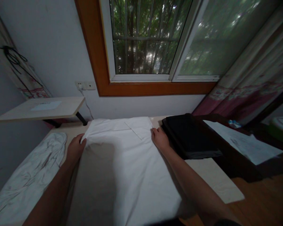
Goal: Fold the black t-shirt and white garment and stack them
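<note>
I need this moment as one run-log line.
left hand: pinching left edge of white cloth; right hand: at its right edge; white cloth: laid out, creased; at right: black item; at left: crumpled fabric

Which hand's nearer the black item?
Right. The right hand is at the right edge of the white cloth, just beside the black item; the left hand is at the opposite edge.

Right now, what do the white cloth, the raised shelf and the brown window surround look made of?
White cloth: fabric, maybe cotton or a blend, matte; soft creases, no shine.
Raised shelf: probably laminated board, smooth; pale, uniform top and clean-cut edge.
Brown window surround: likely varnished wood or wood-look veneer, can't tell which; even orange-brown colour.
</note>
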The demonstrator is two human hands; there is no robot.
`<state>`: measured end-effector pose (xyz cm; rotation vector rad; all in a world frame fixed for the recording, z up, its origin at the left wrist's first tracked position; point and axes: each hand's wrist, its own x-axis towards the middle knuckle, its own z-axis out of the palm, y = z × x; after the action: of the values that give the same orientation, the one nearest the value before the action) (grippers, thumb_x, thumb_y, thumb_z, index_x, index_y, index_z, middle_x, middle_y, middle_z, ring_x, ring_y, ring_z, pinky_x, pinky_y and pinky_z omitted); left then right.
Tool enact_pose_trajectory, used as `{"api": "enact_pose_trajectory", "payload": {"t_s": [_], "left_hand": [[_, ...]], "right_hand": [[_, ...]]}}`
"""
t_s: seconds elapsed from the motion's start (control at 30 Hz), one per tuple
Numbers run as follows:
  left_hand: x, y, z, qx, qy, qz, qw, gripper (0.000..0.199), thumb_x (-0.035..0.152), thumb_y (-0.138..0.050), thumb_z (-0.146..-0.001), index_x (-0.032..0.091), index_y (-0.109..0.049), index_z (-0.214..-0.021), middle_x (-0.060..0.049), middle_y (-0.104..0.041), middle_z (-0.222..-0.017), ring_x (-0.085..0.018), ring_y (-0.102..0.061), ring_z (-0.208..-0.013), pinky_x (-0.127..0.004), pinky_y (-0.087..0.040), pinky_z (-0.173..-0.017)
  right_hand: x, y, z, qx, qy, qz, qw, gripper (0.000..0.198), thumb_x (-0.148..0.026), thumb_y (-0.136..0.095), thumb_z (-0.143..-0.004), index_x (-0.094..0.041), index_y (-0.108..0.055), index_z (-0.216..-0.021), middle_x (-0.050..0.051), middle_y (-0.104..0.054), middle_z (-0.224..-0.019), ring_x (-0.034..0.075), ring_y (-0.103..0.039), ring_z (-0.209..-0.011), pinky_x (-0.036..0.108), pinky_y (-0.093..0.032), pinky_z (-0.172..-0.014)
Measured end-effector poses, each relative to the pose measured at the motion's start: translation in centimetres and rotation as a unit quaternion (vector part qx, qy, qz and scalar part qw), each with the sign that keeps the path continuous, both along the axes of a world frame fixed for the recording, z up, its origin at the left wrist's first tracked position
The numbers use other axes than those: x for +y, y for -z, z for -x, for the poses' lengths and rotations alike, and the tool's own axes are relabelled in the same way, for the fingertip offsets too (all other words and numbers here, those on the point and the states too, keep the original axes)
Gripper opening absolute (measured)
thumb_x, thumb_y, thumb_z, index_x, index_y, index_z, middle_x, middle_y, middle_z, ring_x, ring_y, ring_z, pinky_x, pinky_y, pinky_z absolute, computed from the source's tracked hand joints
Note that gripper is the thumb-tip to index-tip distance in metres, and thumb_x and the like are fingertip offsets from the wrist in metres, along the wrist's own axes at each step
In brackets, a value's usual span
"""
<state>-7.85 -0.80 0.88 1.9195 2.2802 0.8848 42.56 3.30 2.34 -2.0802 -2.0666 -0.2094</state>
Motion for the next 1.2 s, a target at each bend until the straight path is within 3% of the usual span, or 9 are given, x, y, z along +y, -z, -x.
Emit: {"api": "enact_pose_trajectory", "payload": {"t_s": [0.23, 0.57, 0.9, 1.2], "left_hand": [[-0.8, -0.3, 0.0, -0.038, 0.0, 0.028, 0.999, 0.054, 0.051, -0.046, -0.094, 0.021, -0.061, -0.135, -0.009, -0.072, -0.124, -0.025, -0.069, -0.103, -0.036, -0.053, -0.095], [1.5, 0.3, 0.7, -0.01, -0.001, 0.008, 1.0, 0.048, 0.034, -0.042, -0.093, 0.02, -0.063, -0.133, -0.01, -0.071, -0.128, -0.027, -0.067, -0.115, -0.039, -0.05, -0.104], [5.0, 0.6, 0.7, 0.024, 0.003, 0.007, 1.0, 0.05, 0.029, -0.04, -0.093, 0.018, -0.064, -0.136, -0.013, -0.069, -0.113, -0.028, -0.065, -0.106, -0.041, -0.049, -0.103], [3.0, 0.4, 0.3, -0.001, 0.0, 0.011, 1.0, 0.053, 0.038, -0.045, -0.094, 0.019, -0.054, -0.142, -0.013, -0.068, -0.128, -0.029, -0.064, -0.114, -0.041, -0.048, -0.103]], "right_hand": [[-0.8, 0.0, -0.2, 0.014, 0.014, 0.022, 1.0, 0.043, -0.04, -0.028, -0.11, -0.025, -0.061, -0.135, 0.012, -0.059, -0.124, 0.019, -0.067, -0.086, 0.028, -0.048, -0.072], [0.7, 0.3, -0.4, 0.013, 0.016, 0.045, 0.999, 0.048, -0.039, -0.024, -0.11, -0.023, -0.058, -0.139, 0.016, -0.054, -0.132, 0.023, -0.069, -0.093, 0.032, -0.053, -0.076], [2.9, -0.5, 0.1, -0.007, 0.023, 0.064, 0.998, 0.044, -0.032, -0.029, -0.109, -0.025, -0.057, -0.142, 0.015, -0.054, -0.131, 0.021, -0.069, -0.09, 0.031, -0.054, -0.076], [2.2, -0.4, -0.1, 0.014, 0.018, 0.041, 0.999, 0.04, -0.034, -0.033, -0.109, -0.028, -0.058, -0.14, 0.013, -0.054, -0.13, 0.02, -0.068, -0.09, 0.028, -0.052, -0.073]]}}
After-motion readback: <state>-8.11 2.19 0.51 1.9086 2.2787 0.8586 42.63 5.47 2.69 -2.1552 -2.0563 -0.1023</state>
